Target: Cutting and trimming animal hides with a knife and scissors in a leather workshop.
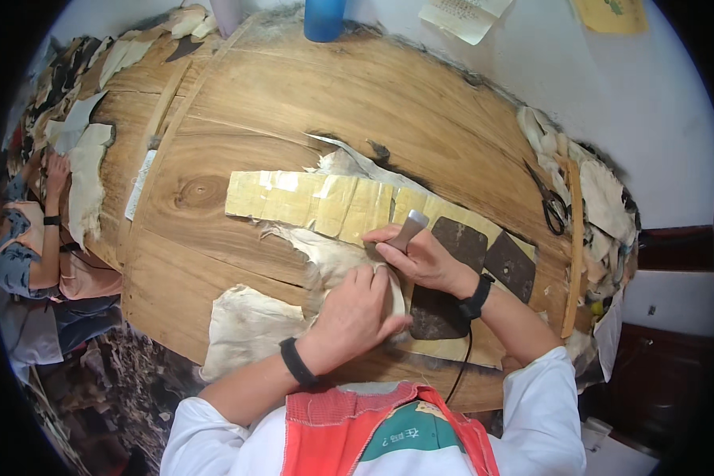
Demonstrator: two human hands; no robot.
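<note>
My right hand (424,260) is closed round a short hand tool (408,230) with a flat grey top end; its lower end is hidden by the fingers. Just left of it, my left hand (355,311) grips a pale hide piece with fur (316,252), fingers curled over it. The hide lies partly over a yellow taped pattern sheet (293,200). Dark brown flat plates rest on the sheet beside my right hand, one of them the upper plate (462,240), another the right plate (511,266).
Another pale hide (250,325) lies left of my left forearm. Scissors (549,198) and a wooden stick (573,246) are at the right, near piled hide scraps (607,194). A blue cup (324,20) stands at the far edge. At left, another person's hand (57,176) touches hides.
</note>
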